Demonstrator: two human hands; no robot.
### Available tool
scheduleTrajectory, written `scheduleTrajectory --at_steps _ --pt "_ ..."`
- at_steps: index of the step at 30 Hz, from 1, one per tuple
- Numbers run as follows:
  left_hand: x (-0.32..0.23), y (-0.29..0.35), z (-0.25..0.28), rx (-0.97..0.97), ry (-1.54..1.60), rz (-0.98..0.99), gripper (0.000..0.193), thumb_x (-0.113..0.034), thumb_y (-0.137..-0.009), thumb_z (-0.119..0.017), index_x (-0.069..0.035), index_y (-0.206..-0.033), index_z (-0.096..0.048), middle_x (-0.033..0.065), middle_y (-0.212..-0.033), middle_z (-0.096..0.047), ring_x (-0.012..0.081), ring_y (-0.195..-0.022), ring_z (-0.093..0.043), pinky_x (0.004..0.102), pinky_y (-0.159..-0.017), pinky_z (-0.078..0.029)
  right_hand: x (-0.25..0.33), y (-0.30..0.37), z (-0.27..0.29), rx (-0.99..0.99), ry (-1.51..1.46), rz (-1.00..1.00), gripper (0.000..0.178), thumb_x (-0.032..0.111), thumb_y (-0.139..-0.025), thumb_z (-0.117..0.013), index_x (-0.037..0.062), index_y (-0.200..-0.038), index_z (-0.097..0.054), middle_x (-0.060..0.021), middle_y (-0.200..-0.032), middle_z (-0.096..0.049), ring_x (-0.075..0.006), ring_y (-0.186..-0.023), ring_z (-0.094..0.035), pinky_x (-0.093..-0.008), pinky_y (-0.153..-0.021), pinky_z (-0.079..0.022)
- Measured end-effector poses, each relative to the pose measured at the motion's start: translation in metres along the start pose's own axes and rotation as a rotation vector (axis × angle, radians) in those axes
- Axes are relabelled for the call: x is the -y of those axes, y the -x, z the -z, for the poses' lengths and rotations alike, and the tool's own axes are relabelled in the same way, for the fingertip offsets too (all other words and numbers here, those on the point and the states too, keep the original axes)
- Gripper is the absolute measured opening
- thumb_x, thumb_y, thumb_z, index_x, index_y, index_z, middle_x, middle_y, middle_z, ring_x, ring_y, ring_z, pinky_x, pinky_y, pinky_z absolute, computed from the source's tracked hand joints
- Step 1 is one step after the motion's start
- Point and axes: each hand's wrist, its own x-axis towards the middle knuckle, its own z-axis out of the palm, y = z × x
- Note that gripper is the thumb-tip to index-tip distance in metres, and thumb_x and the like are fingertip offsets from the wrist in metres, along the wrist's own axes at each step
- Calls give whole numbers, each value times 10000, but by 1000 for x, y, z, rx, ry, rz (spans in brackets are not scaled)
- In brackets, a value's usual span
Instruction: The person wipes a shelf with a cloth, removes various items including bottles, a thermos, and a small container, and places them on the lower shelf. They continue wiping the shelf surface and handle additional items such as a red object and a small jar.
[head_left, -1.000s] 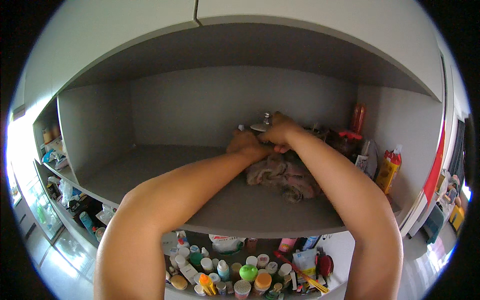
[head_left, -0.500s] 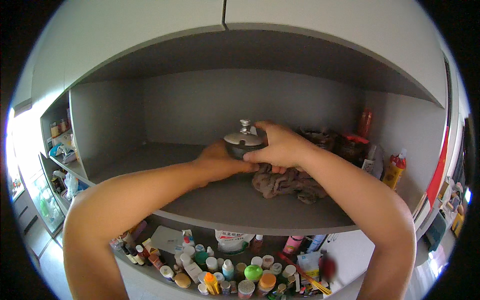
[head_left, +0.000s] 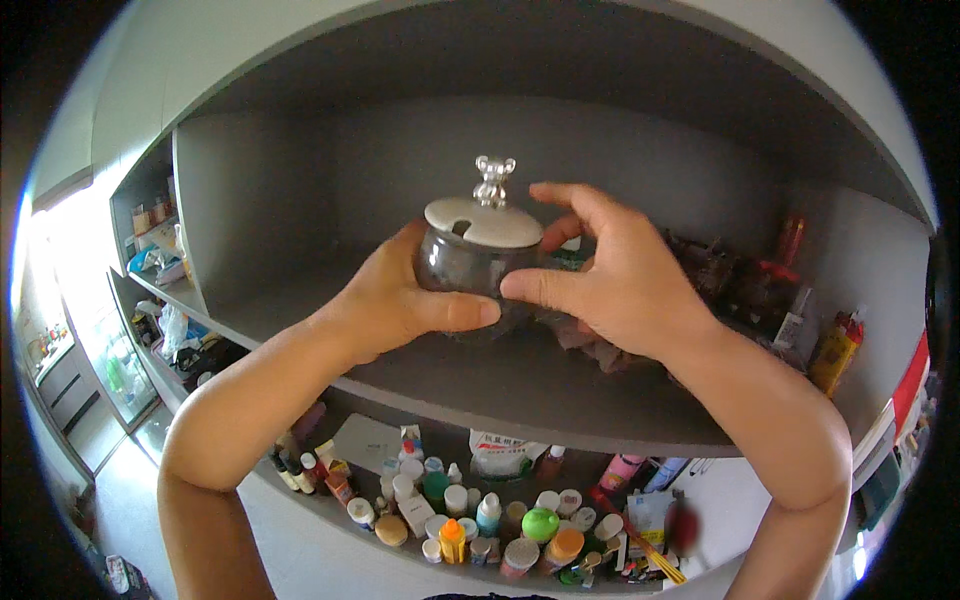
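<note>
Clear glass jar (head_left: 455, 266) with cream lid (head_left: 490, 224) and silver bear knob (head_left: 492, 182), dark grey shelf (head_left: 430, 382), brownish-pink cloth (head_left: 604, 353) behind, yellow-and-red packet (head_left: 838, 352) at right, bright green cap (head_left: 541, 524) near, yellow-orange squeeze bottle (head_left: 452, 541) left of it

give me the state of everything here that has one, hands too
left hand, closed around the glass jar
right hand, thumb at the glass jar, index finger extended
glass jar, held upright, covered
notched lid, on the glass jar
grey-brown cloth, crumpled, partly hidden
light-blue bottle, upright, capped
</note>
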Motion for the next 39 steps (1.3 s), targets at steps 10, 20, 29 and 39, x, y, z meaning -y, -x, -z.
scheduleTrajectory --at_steps 10,20,29,39 --pt "-65 78 -36 -2 230 -74 885 -288 -606 -835 64 -1303 -420 135 -1181 -569 193 -1065 -547 320 -916 -437 102 74 9 -114 163 -1 685 194 -593 -903 -17 -1171 -602 -56 -915 -609 47 -503 -377 -126 -440 -289" --pt "-25 189 -64 -69 355 99 947 -233 -567 -866 72 -1326 -388 156 -1222 -560 223 -1123 -555 349 -983 -426 80 153 -33 66 -13 222 696 296 -595 -902 -35 -1135 -614 -94 -927 -628 5 -499 -429 -160 -424 -326" --pt "64 286 -67 -133 261 184 1005 -295 -558 -894 49 -1340 -366 155 -1266 -525 221 -1180 -518 350 -1020 -375 59 222 -128 188 -70 129 706 339 -649 -853 24 -1211 -565 -156 -970 -631 -266 -848 -646 -350 -707 -523" --pt "167 367 20 -179 26 130 965 -355 -560 -892 11 -1305 -399 103 -1169 -545 183 -1107 -516 323 -958 -400 65 242 -280 148 -137 -46 755 345 -646 -851 -6 -1240 -543 -165 -1003 -655 -290 -932 -645 -365 -819 -498"
